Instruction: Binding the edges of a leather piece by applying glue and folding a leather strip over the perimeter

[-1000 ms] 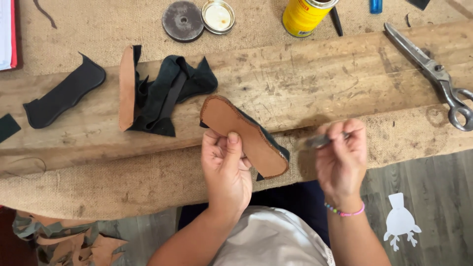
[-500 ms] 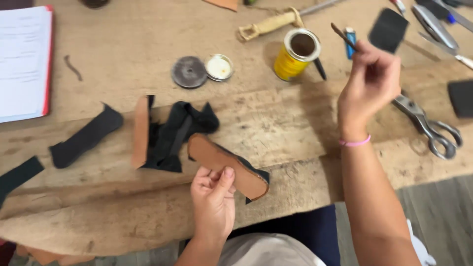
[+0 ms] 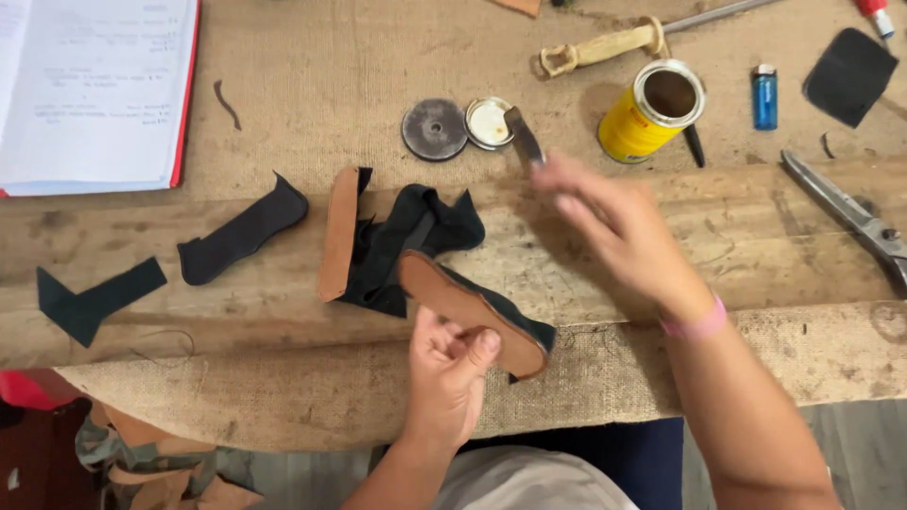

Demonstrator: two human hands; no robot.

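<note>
Your left hand (image 3: 452, 364) pinches one tan leather sole (image 3: 470, 312) with dark backing, held over the bench's near edge at six o'clock. Your right hand (image 3: 605, 217), blurred, is closed around one small dark-tipped tool (image 3: 522, 138); half a second ago that hand was up by the scissors at two o'clock, and now it sits nearer centre. At nine o'clock from the sole lies a second tan strip (image 3: 338, 232) on crumpled black leather (image 3: 416, 236), with two black offcuts (image 3: 241, 233) farther left. At twelve o'clock sit two round lids (image 3: 435, 128); at one o'clock, one open yellow tin (image 3: 650, 111) and one blue lighter (image 3: 764, 96). One pair of scissors (image 3: 850, 219) lies at three o'clock.
</note>
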